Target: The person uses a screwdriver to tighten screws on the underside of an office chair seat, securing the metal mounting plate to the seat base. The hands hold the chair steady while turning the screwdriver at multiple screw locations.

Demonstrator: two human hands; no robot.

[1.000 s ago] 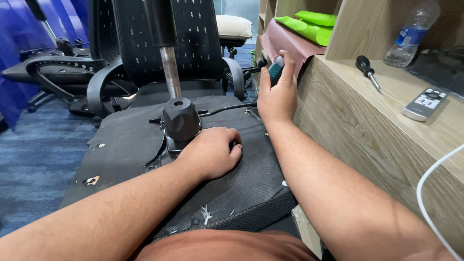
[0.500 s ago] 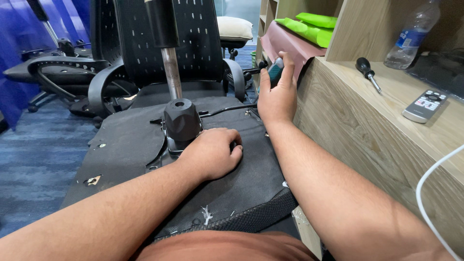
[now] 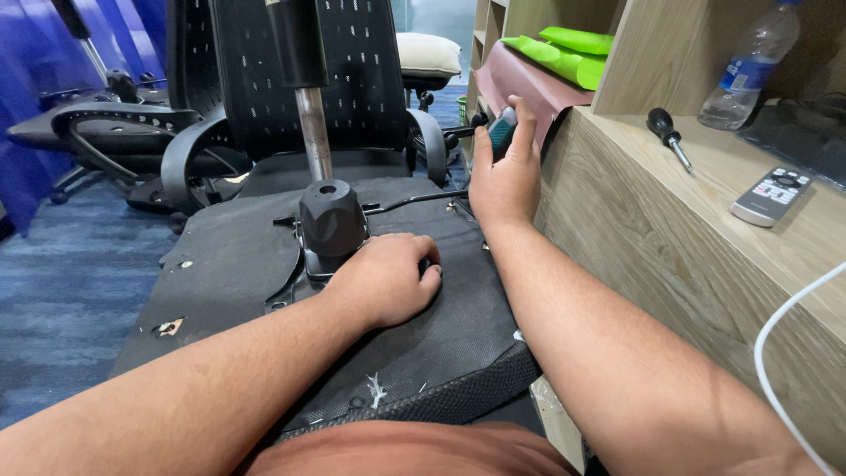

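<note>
Landmark: the seat (image 3: 423, 344), an office-chair seat lying underside up across the person's lap, black fabric facing the camera.

Seat is looking bulky and fairly heavy, rigid under a soft fabric skin; the padded rim at the near edge is giving the safest hold, the fabric alone would likely slip or tear (small rips showing near the front edge).

Left hand (image 3: 385, 280) is resting knuckles-up at the seat's centre, fingers curled down against the fabric just right of the mechanism (image 3: 332, 225), pressing rather than gripping anything; forearm is running in from the lower left, low and nearly flat over the seat.

Mechanism, a black metal housing with a round socket on top, is looking hard, heavy and fixed to the seat.

Right hand (image 3: 504, 172) is closed around a green-handled tool (image 3: 502, 132) just beyond the seat's far right corner, arm stretched nearly straight, wrist upright. Handle looks hard and smooth; tip is hidden.

Right of the seat, on the wooden surface (image 3: 670, 229): screwdriver (image 3: 666, 134), remote (image 3: 773, 196).

Behind the seat: a chair back (image 3: 352, 70).
</note>
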